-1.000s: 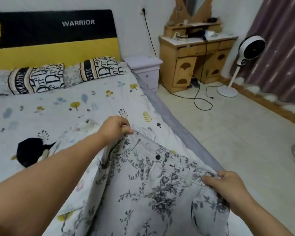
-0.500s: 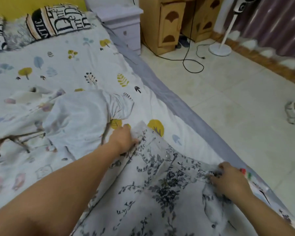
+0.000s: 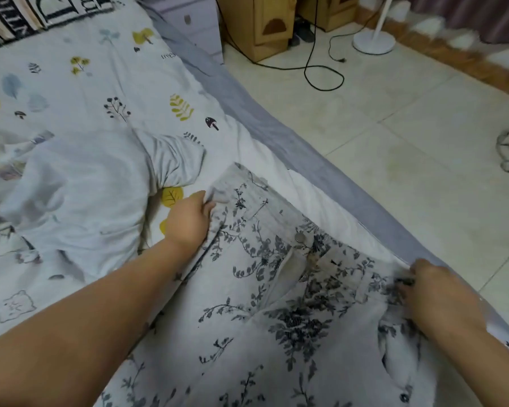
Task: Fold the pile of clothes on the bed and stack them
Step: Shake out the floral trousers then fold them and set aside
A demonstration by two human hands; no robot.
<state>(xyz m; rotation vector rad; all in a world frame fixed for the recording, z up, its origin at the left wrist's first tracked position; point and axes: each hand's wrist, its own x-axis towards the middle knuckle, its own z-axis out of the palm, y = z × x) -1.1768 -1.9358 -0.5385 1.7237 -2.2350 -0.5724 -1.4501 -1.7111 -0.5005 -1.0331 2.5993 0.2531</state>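
Left hand (image 3: 188, 220) and, seemingly, right hand (image 3: 441, 292) each pinch the floral trousers' (image 3: 276, 304) waistband on the bed (image 3: 100, 83).

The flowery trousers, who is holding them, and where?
Both hands hold the floral trousers at the waistband: the left hand grips the far corner, the right hand pinches the near end.

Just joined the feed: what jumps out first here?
Floral trousers spread on the bed, waistband away from the camera, fill the foreground. The left hand and right hand each grip a waistband corner. A crumpled white shirt lies unfolded to the left.
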